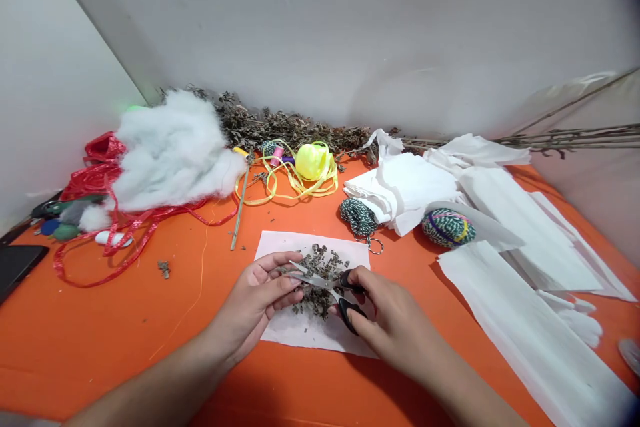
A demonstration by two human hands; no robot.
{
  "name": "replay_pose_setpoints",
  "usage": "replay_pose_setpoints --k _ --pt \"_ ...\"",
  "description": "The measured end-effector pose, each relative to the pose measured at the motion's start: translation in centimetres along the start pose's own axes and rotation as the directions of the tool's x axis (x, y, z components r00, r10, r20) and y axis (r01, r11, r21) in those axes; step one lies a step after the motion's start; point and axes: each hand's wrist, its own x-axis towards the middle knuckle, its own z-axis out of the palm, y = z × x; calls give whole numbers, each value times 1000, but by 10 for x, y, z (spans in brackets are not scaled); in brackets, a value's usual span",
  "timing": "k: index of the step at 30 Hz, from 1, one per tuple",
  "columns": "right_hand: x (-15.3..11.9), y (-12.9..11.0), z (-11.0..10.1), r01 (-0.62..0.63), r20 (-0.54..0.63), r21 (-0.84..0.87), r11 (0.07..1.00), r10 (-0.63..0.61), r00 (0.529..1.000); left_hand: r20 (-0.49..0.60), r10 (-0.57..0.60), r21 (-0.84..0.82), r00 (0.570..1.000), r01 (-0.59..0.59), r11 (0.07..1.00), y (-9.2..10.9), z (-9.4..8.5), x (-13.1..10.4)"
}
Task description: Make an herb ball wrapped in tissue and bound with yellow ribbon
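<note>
Dried leaves [323, 265] are lying crumbled on a white sheet [345, 341], out on the orange counter [165, 327]!
The right hand [393, 310] is gripping the scissors [319, 281] by their black handles, blades pointing at the left hand [261, 293], whose fingers are curling near the tips; whether they're pinching anything, I can't tell.

Orange surface [125, 320] spread beneath left hand [260, 290] and right hand [400, 313]. Grey wall [350, 27] stood beyond both; paler wall [50, 67] met it in a corner leftward of them. Shadows fell soft.
</note>
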Motion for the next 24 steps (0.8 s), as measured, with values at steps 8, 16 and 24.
replay_pose_setpoints --k 8,16,24 --pt "0 -3 -5 -36 -35 21 999 37 999 -42 18 -44 999 -20 999 4 2 0" --pt "-2 -5 0 31 -52 -52 998 -34 998 -64 10 -142 998 -19 990 5 2 2" --pt "-2 -3 1 8 -50 -42 999 -10 999 15 -74 -134 997 75 988 0 3 -2"
